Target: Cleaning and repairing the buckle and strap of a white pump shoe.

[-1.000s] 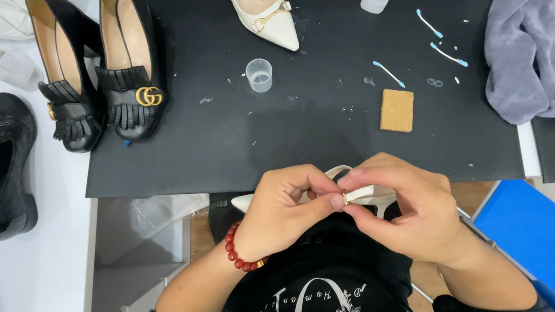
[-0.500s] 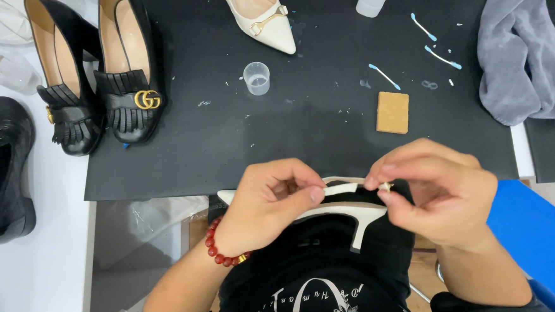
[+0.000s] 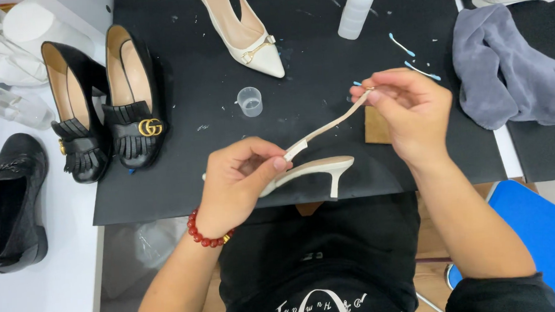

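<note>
Strap (image 3: 327, 128) now stretched; buckle end hidden.

The person wore a black top with white print at six o'clock, and a red bead bracelet (image 3: 209, 232) circled the left wrist.

Cream heeled shoe (image 3: 310, 170), cream strap (image 3: 327, 129); black mat (image 3: 322, 46); black fringed loafers (image 3: 107, 101) with gold buckle; grey cloth (image 3: 507, 68); red bead bracelet (image 3: 207, 232).

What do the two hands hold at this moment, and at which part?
A cream slingback heel: the left hand grips its body near the strap's base, the right hand pinches the free end of the strap.
</note>
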